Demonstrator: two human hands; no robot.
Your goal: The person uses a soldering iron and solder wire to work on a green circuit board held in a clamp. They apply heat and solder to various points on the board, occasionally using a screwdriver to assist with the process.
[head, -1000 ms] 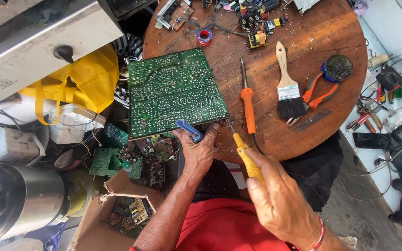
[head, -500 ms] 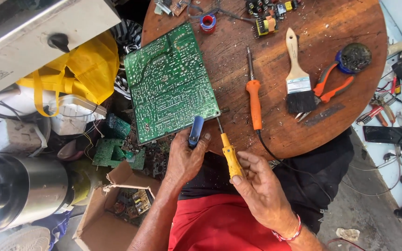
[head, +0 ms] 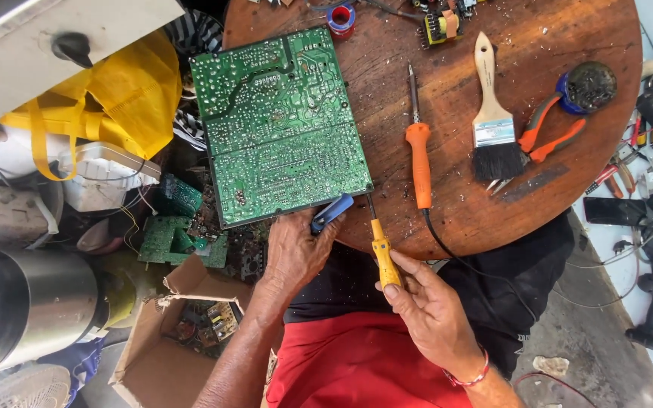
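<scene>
On the round wooden desk point(head: 553, 219) the green circuit board point(head: 280, 125) lies solder-side up, its near edge gripped with a blue tool point(head: 332, 212) by the left hand point(head: 296, 253), while the right hand point(head: 432, 313) pinches a yellow-handled soldering iron point(head: 383, 253) just beside it.

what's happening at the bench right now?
A person sits at a round wooden table, working on a large green circuit board lying solder side up. The left hand grips a blue-handled tool at the board's near edge. The right hand holds a yellow-handled tool, its tip pointing at the board's near corner. An orange-handled soldering iron, a paintbrush and orange-handled pliers lie unused on the table.
</scene>
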